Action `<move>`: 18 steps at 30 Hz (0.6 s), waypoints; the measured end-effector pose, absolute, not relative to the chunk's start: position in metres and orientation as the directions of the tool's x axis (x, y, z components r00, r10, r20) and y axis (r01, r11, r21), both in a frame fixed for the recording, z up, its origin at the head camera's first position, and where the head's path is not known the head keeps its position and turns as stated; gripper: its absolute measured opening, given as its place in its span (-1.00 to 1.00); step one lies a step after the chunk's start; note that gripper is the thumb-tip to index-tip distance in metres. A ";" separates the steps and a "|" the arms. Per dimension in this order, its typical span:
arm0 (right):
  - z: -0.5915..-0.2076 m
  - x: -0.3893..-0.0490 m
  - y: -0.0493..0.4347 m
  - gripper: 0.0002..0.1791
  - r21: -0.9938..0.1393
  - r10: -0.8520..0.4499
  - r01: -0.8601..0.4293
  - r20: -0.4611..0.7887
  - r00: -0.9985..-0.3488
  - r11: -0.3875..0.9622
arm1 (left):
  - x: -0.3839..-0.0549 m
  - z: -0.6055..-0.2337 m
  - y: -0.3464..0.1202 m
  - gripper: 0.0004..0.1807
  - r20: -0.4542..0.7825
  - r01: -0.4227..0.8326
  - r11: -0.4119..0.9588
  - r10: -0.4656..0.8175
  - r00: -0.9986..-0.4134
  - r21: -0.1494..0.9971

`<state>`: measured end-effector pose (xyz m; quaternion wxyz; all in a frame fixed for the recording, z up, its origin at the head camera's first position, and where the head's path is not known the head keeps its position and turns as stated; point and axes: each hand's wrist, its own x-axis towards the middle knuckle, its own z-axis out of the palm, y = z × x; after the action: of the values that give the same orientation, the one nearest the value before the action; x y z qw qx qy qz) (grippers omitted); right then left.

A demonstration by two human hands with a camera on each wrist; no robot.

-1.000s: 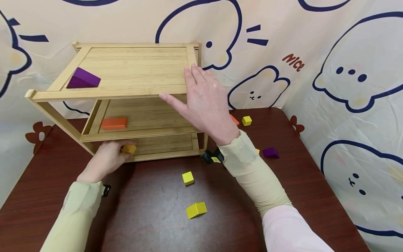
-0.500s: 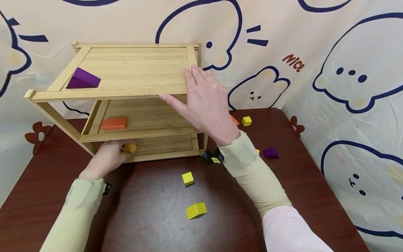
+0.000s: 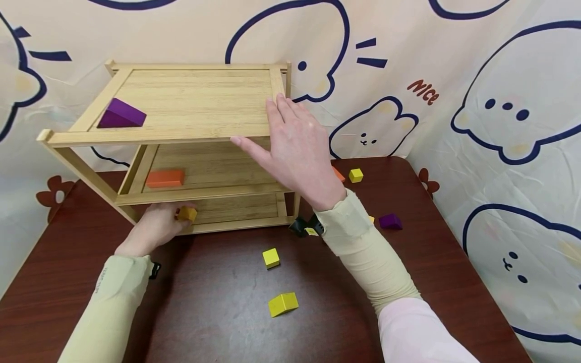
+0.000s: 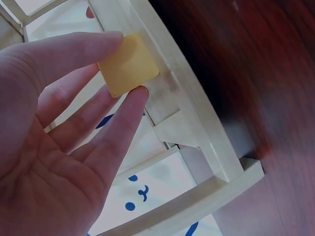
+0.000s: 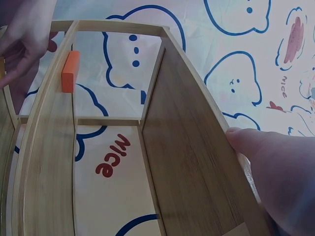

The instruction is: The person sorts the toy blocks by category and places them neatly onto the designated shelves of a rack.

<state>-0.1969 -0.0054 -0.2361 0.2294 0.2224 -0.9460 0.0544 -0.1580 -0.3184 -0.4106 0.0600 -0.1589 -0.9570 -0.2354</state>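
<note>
In the head view my left hand [image 3: 152, 225] reaches in at the left front of the lowest shelf of a three-tier wooden rack [image 3: 199, 96]. Its thumb and fingers pinch a yellow block [image 4: 129, 65], seen in the left wrist view close to the shelf board; whether the block touches the board I cannot tell. My right hand [image 3: 301, 148] rests on the rack's top right with straight fingers, its thumb at the front edge. On the top board sits a purple wedge-shaped block [image 3: 121, 114] at the left. An orange rectangular block [image 3: 165, 178] lies on the middle shelf.
On the dark table [image 3: 204, 307] stand a yellow cube [image 3: 271, 258] and a yellow angled block [image 3: 283, 304]. Right of the rack are another yellow cube [image 3: 356, 175], a purple block [image 3: 391, 221] and a partly hidden orange block [image 3: 338, 174]. Patterned cloth hangs behind.
Almost nothing differs. My left wrist has shifted slightly to the right and upward while the yellow block stays in the fingers. The right hand keeps its place on the rack.
</note>
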 end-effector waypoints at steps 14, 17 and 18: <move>-0.237 -0.198 -0.006 0.14 -0.011 -0.396 -0.454 0.469 -0.789 0.891 | -0.161 -0.414 -0.321 -0.63 0.164 0.314 0.833 0.268 -0.949 0.455; -0.237 -0.198 -0.006 0.14 -0.012 -0.396 -0.453 0.465 -0.792 0.891 | -0.161 -0.414 -0.321 -0.62 0.161 0.312 0.833 0.267 -0.950 0.457; -0.237 -0.198 -0.006 0.14 -0.012 -0.396 -0.453 0.465 -0.792 0.891 | -0.161 -0.414 -0.321 -0.62 0.162 0.312 0.833 0.267 -0.950 0.457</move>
<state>-0.1978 -0.0057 -0.2366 0.2315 0.2248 -0.9445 0.0617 -0.1612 -0.3213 -0.4141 0.0456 -0.1514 -0.9563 -0.2461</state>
